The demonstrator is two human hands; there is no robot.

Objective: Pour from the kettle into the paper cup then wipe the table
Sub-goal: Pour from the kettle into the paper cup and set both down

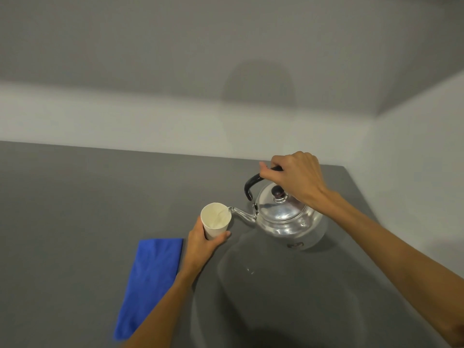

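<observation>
A shiny metal kettle [283, 217] with a black handle is tilted to the left above the grey table [75, 209]. My right hand [295, 178] grips its handle from above. Its spout tip sits at the rim of a white paper cup [216, 218], and a thin stream of water runs into the cup. My left hand [203, 243] wraps around the cup's lower part and holds it upright. A folded blue cloth [150, 280] lies flat on the table, left of my left forearm.
Pale walls meet in a corner behind the table at the right. The table's right edge runs diagonally under my right forearm. A few small water drops [250, 271] lie on the table in front of the kettle.
</observation>
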